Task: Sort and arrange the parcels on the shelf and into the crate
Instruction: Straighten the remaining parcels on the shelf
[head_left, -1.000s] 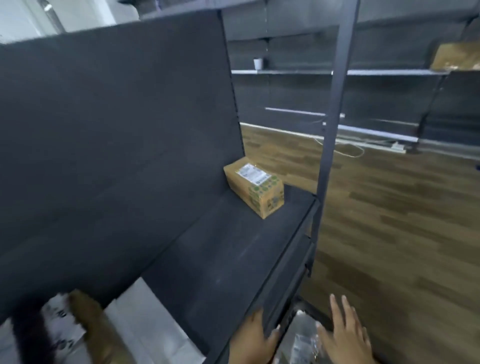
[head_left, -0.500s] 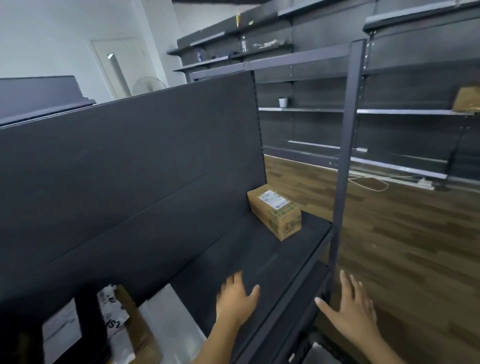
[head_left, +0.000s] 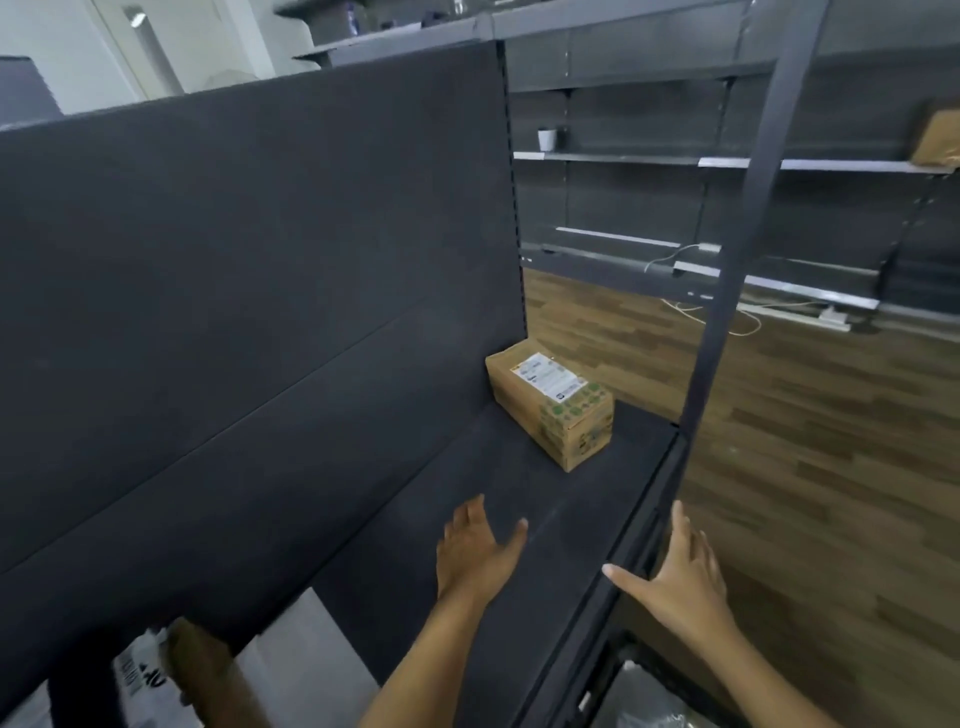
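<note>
My left hand (head_left: 478, 551) was spread over the dark shelf (head_left: 597, 493), right hand (head_left: 680, 577) spread beside its edge, brown parcel (head_left: 550, 405) sat farther back

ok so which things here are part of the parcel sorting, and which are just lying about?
Job: cardboard parcel, shelf under it, parcels at lower left, crate, bagged parcel in it, left hand, right hand, both empty.
Lying about: white cup, floor cable, far brown box.

The shelf (head_left: 519, 519) is dark grey. The box (head_left: 550, 410) on it is brown with green pictures and a white label (head_left: 548, 375).
</note>
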